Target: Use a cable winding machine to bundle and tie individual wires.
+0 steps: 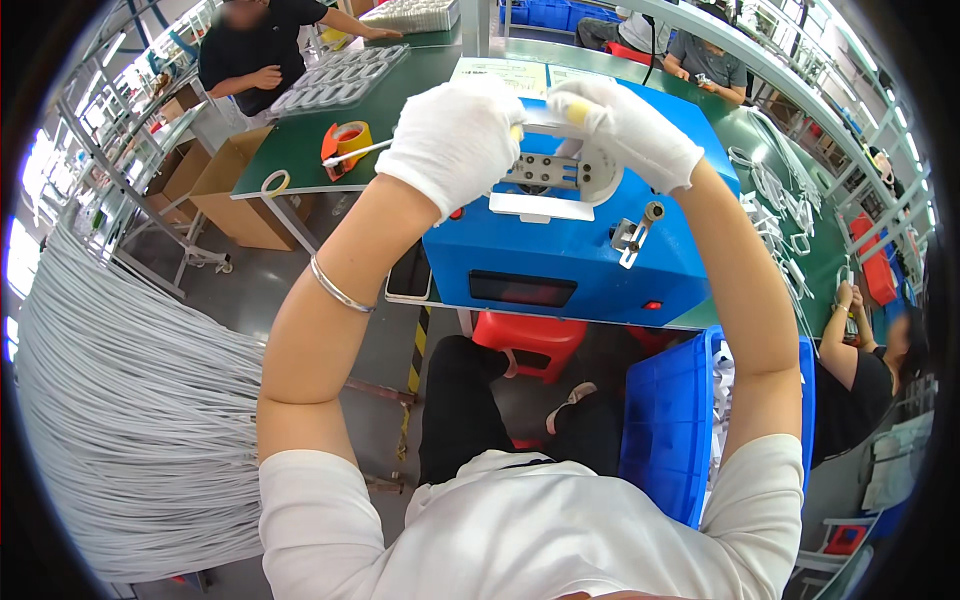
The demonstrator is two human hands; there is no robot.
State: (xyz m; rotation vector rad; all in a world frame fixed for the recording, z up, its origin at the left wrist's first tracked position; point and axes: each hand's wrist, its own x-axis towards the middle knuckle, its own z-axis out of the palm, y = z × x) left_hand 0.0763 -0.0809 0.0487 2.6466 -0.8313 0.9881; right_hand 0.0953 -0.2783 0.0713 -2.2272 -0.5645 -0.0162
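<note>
Biggest first: green table (290, 160) spans the far side, thick bundle of pale cables (140, 420) fills the left, well apart from the hands. Blue machine (585, 262) sits on the table dead ahead of me. Blue bin (660, 430) with white bits in it is below right, beside the right arm.

Both hands are gloved and up over the machine. Left hand (455, 140) is at the left end of the metal plate (545, 172), fingers curled in, closed on a thin white cable (365, 153). Right hand (640, 130) is above the white wheel (603, 175) at the plate's right end, fingers bent. Bright blur between the hands, so I can't tell if the right one grips anything.

Relation I'd work from: the cable sticks out on the outer side of the left hand, long axis roughly sideways, far end dipping a little toward the body, over by the orange tape dispenser (345, 140). Plate also runs left to right, on the inner side of that hand. Left is clearly nearer the cable. Glove hides whether its other end reaches the plate
</note>
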